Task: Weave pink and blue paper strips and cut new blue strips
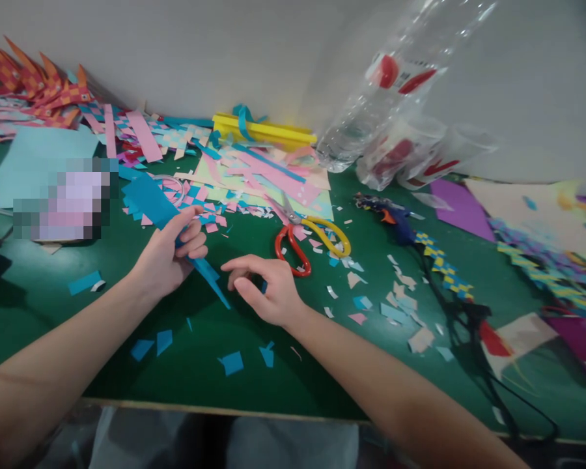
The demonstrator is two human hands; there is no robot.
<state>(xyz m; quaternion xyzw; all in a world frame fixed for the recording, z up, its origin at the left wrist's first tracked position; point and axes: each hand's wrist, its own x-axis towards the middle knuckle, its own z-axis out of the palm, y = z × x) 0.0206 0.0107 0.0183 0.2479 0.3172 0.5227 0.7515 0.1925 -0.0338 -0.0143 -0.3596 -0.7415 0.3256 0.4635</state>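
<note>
My left hand (173,254) is closed around a bundle of blue paper strips (149,198). The wide end points up and left, and a narrow blue tail runs down toward my right hand (266,286). That hand hovers just right of the tail, forefinger stretched out and thumb apart from it. A speck of blue shows by its palm; whether it touches the hand I cannot tell. Beyond it lie scissors (293,218) with one red and one yellow handle loop. Blue paper scraps (232,363) are scattered on the green tabletop (185,384) nearer me.
A yellow folded piece (264,130), pink strips (144,135) and orange woven paper figures (53,85) lie along the wall. At the right are a clear plastic bag (361,117), plastic cups (444,156), a dark blue glue gun (400,225) with its cord and woven paper strips (444,264). A pixelated object (71,202) lies left.
</note>
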